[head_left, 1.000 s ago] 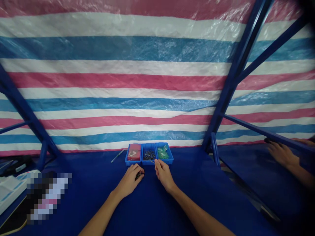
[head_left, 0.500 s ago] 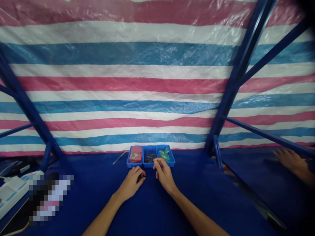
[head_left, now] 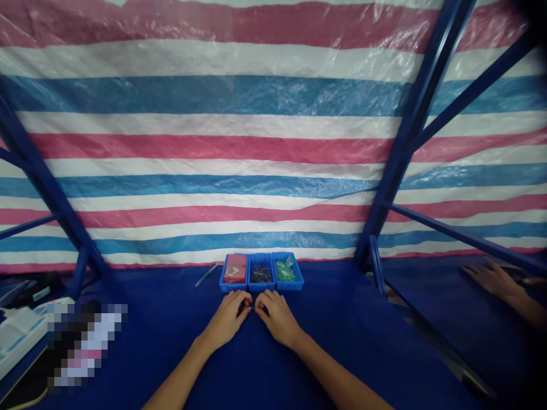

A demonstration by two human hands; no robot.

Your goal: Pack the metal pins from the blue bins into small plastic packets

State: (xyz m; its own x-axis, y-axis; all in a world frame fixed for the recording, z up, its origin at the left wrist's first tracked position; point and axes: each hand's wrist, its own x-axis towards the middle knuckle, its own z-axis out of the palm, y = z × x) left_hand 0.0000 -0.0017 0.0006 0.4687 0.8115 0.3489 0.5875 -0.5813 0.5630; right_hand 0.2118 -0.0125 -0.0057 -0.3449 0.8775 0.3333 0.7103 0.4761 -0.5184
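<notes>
Dark fasteners held beside blue bins.
Several are clasped in the left hand; one is pinched by the right hand. Left: white label, illegible.

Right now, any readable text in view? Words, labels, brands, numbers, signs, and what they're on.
No text readable.
White label on the black item, far left: too small to read.
White power strip: no legible markings.
Pixelated patch beside it: any text is masked.
Blue bins: no legible text.
</notes>
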